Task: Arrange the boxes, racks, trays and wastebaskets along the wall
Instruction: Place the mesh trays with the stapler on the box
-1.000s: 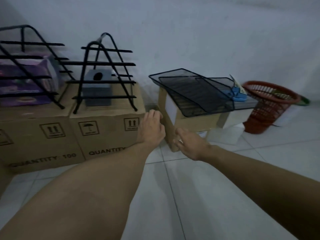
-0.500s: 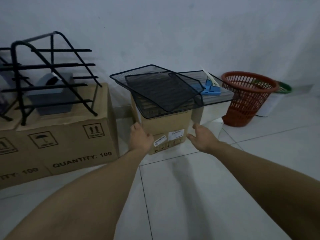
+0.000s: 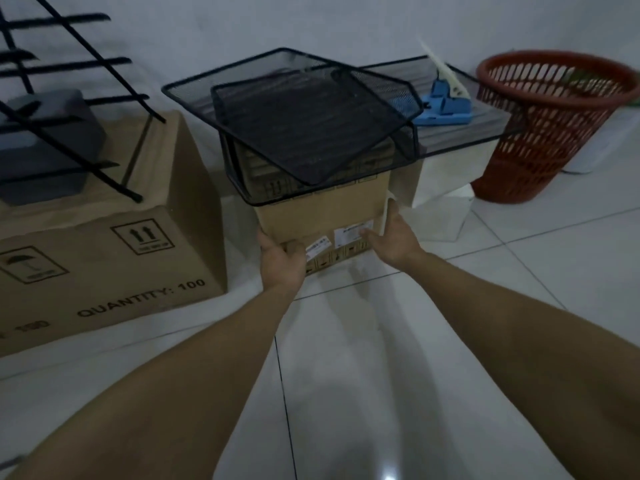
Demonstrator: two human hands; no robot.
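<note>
fingers (image 3: 273,241) of your left hand (image 3: 281,261) now grip the box (image 3: 322,220) corner; your right hand (image 3: 393,235) lies spread on its other edge, so it's ready to slide.

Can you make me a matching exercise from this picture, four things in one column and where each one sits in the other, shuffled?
Things:
1. mesh trays
2. blue clip
3. red wastebasket
4. wire rack

Places:
A. on the floor at far right
B. on the large box marked QUANTITY: 100
C. stacked on the small box held by both hands
D. on the grey board beside the trays

Pairs: 1-C, 2-D, 3-A, 4-B
</note>
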